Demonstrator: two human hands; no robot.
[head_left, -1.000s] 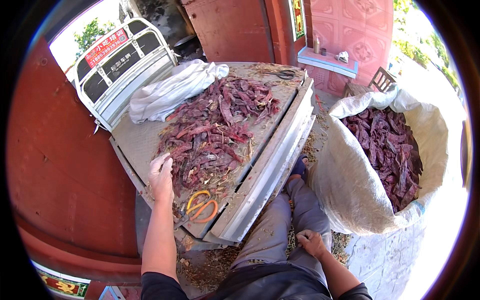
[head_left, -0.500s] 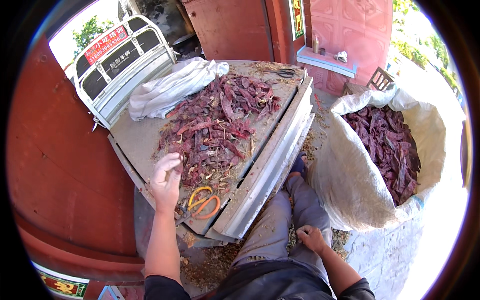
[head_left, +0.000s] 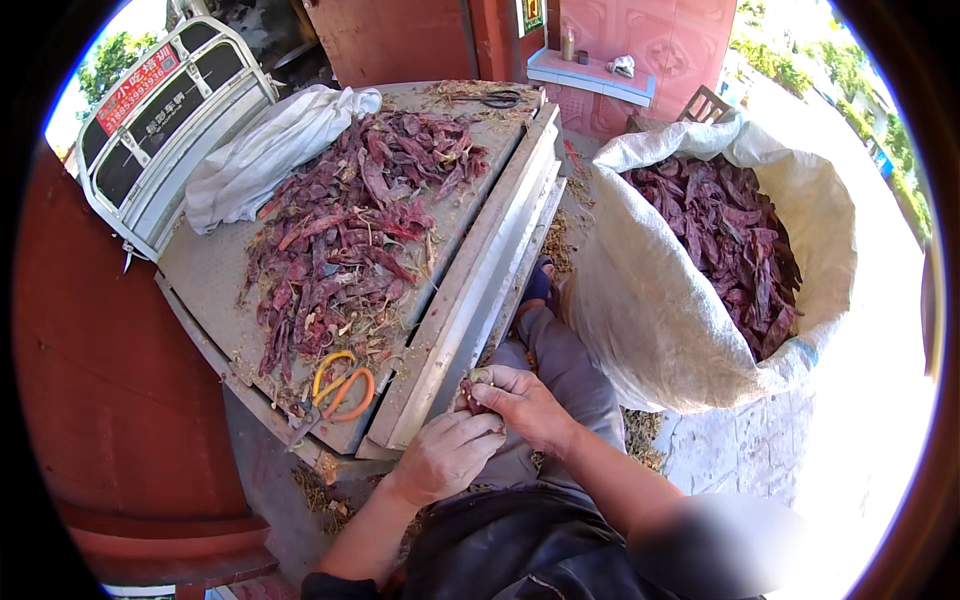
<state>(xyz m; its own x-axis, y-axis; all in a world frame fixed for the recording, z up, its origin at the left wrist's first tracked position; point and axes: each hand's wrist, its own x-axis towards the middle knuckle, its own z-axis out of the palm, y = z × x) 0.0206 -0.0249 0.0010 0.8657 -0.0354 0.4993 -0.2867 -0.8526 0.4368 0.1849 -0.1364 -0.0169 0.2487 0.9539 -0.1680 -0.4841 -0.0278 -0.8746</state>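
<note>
My left hand [head_left: 452, 455] and my right hand [head_left: 530, 408] meet above my lap, both closed. Pinched between their fingertips is a small dark red dried chili pepper [head_left: 468, 390], mostly hidden by the fingers. Left of the hands, a pair of scissors [head_left: 352, 395] with one yellow and one orange handle loop lies on the truck bed [head_left: 205, 275]. Beyond it spreads a pile of dried chili peppers [head_left: 345, 235], wrinkled and mixed with stems and straw.
To my right stands a large white woven sack [head_left: 625, 300], its mouth wide, holding many dried peppers [head_left: 715, 235]. A crumpled white sack [head_left: 260, 160] and black-handled scissors [head_left: 500, 99] rest on the bed. The bed's raised side edge [head_left: 480, 270] runs beside my legs. A wooden chair [head_left: 703, 105] stands behind the large sack.
My left hand has come back from the pile to my lap. My right hand has risen off my leg to meet it, with a pepper now between them. The view has shifted right.
</note>
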